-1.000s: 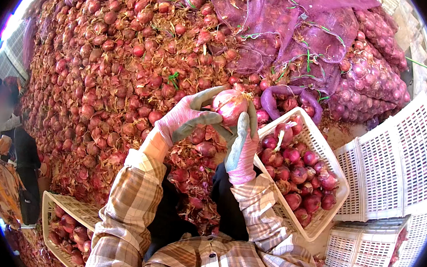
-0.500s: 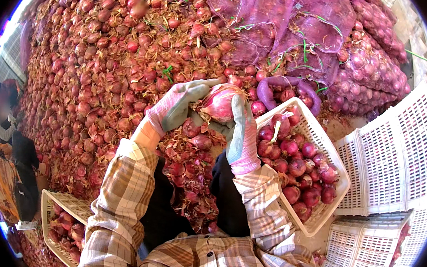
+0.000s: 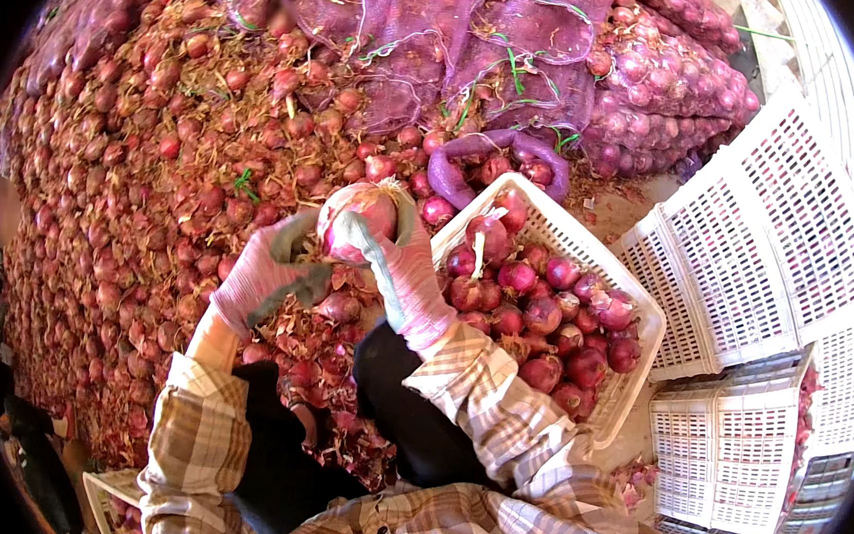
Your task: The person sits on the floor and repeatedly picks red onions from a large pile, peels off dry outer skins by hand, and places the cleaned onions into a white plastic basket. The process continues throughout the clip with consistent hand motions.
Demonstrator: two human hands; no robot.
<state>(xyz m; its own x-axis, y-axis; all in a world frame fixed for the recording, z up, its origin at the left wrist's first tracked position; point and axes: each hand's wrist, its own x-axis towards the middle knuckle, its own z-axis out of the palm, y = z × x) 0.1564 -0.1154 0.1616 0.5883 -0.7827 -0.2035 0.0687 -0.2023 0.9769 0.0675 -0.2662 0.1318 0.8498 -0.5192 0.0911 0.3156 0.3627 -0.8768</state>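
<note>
A large red onion (image 3: 359, 213) with loose papery skin is in my right hand (image 3: 409, 271), its thumb across the near side and its fingers round the right side. My left hand (image 3: 268, 273) is beside the onion's left edge, thumb and fingers apart and curved; whether the fingertips touch the onion I cannot tell. Both hands wear grey-and-pink gloves. Below them, loose skins and onions (image 3: 339, 307) lie between my knees. Just right of my right hand stands a cream plastic crate (image 3: 640, 359) holding many dark red onions (image 3: 542, 314).
A broad heap of onions (image 3: 138, 244) fills the left and front. Purple mesh bags (image 3: 415, 40) lie at the back, with full net sacks (image 3: 662, 85) at the back right. A rolled purple bag mouth (image 3: 446, 176) adjoins the crate. White crates (image 3: 750, 242) stand right; another crate (image 3: 109, 488) is lower left.
The view has swung right, so the scene sits further left. My left hand has loosened from around the onion, its fingers spreading; my right hand keeps the onion.
</note>
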